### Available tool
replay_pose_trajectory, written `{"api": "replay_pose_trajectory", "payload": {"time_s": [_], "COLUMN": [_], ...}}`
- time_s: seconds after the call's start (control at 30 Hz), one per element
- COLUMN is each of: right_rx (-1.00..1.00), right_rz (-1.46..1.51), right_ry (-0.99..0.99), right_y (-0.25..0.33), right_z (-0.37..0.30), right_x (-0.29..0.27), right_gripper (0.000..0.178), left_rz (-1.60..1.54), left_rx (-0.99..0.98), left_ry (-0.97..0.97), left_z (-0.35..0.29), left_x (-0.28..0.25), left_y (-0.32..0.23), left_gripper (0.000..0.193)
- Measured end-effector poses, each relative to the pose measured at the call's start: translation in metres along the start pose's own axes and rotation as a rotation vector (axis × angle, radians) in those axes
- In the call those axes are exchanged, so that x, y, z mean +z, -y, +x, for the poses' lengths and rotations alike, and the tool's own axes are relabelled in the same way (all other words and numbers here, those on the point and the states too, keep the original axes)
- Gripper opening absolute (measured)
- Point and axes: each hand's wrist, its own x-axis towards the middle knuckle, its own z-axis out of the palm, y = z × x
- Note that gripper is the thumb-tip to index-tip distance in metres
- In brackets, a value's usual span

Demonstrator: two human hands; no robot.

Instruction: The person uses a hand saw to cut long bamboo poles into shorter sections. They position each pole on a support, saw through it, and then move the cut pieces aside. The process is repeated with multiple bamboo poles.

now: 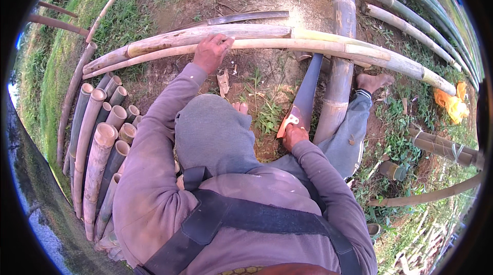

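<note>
The right hand (296, 135) has its fingers wrapped around the orange-and-white handle of a saw (306, 90), whose dark blade points away from the person, its far end meeting the edge of the near bamboo pole (287, 44); whether the teeth touch the pole cannot be made out. The left hand (210, 51) lies palm down over the same pole, farther left, with its fingers bent; I cannot tell whether they grip or only press. The near pole runs side by side with a far bamboo pole (257, 32), both crossing over a thick bamboo log (339, 75) just right of the blade. A bare foot (375, 81) stands to the right of the log, below a grey trouser leg (354, 126). Beyond the poles lies a dark split strip (249, 17) on the dirt. At the left, cut bamboo lengths (105, 136) stand bundled, hollow ends up. Near the poles' right end sits a yellow-orange bag (452, 104), and long bamboo stems (400, 5) stretch along the upper right.
</note>
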Motion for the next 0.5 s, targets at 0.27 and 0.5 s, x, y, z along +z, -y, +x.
{"api": "replay_pose_trajectory", "payload": {"time_s": [0.27, 0.5], "right_rx": [-0.015, 0.097], "right_rz": [-0.133, 0.073], "right_ry": [-0.075, -0.049], "right_y": [-0.006, -0.015], "right_z": [0.026, 0.040], "right_x": [0.030, 0.051], "right_gripper": [0.021, 0.013], "left_rz": [-0.043, -0.102], "left_rx": [-0.020, -0.025], "left_ry": [0.050, 0.006], "left_z": [0.002, 0.006], "left_x": [0.005, 0.007], "left_y": [0.000, -0.004], "left_gripper": [0.049, 0.049]}}
